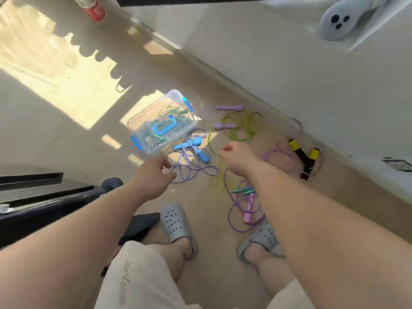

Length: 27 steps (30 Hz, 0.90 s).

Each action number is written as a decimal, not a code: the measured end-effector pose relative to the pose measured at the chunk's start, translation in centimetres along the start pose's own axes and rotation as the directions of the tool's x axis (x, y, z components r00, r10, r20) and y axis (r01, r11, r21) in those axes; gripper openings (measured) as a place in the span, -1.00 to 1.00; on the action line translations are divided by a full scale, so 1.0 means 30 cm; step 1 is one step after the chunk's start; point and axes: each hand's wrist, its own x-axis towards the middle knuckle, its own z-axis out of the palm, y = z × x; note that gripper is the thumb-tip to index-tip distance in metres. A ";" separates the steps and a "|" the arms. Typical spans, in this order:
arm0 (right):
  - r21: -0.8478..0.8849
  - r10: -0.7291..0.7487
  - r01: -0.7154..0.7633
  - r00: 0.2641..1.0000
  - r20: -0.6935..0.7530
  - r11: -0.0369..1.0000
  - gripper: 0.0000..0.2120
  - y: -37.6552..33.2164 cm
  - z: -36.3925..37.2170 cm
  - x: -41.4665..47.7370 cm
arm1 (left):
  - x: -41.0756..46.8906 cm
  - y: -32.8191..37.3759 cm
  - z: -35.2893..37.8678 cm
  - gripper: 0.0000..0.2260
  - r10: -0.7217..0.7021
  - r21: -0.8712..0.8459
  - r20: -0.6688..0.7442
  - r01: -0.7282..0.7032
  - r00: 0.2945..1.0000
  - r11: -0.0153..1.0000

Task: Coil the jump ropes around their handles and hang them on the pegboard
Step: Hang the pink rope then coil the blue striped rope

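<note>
On beige floor ahead of feet: purple-and-white braided jump rope with blue handles (192, 153) lies in loose tangle, just beside clear plastic box with blue latches (137, 128). Left hand (153, 175) reaches over its loops, fingers loosely spread, gripping nothing. Right hand (234, 155) is curled. Thin yellow-green cord (211, 143) passes by it, possibly pinched; cannot tell. Risk: braided loops lie close to that cord, so hasty lift may drag both and knot them. Pegboard not in view.
</note>
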 end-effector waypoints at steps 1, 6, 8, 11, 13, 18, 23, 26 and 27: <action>0.019 0.003 -0.003 1.000 0.001 1.000 -0.82 0.030 0.035 0.087 | 0.090 -0.010 0.044 -0.75 0.008 0.019 0.013 -0.008 1.000 1.000; 0.040 0.018 -0.020 0.999 0.048 0.999 -0.92 0.194 0.209 0.440 | 0.497 -0.075 0.268 -0.60 0.127 0.219 0.099 -0.146 0.987 0.965; 0.021 0.025 -0.026 0.997 0.073 0.999 -0.87 0.246 0.274 0.564 | 0.643 -0.095 0.338 -0.56 0.177 0.309 0.134 -0.211 0.975 0.927; -0.023 0.022 -0.020 0.996 0.091 1.000 -0.78 0.296 0.358 0.731 | 0.845 -0.120 0.418 -0.57 0.247 0.414 0.207 -0.314 0.947 0.855; -0.073 -0.004 0.012 0.994 0.108 0.997 -0.77 0.324 0.409 0.826 | 0.957 -0.137 0.462 -0.56 0.287 0.530 0.251 -0.379 0.925 0.759; -0.251 -0.058 0.105 0.980 0.189 0.962 -0.65 0.399 0.529 1.006 | 1.137 -0.150 0.544 -0.47 0.280 0.735 0.309 -0.415 0.909 0.536; -0.465 -0.033 0.142 0.971 0.235 0.874 -0.61 0.489 0.622 1.029 | 1.210 -0.173 0.600 -0.62 0.238 0.659 0.268 -0.358 0.934 0.662; -0.399 -0.091 0.158 0.979 0.181 0.903 -0.63 0.506 0.650 1.022 | 1.210 -0.187 0.613 -0.68 0.285 0.699 0.223 -0.356 0.932 0.621; -0.370 -0.115 0.165 0.981 0.154 0.914 -0.66 0.506 0.649 1.021 | 1.207 -0.191 0.615 -0.68 0.323 0.728 0.208 -0.366 0.923 0.580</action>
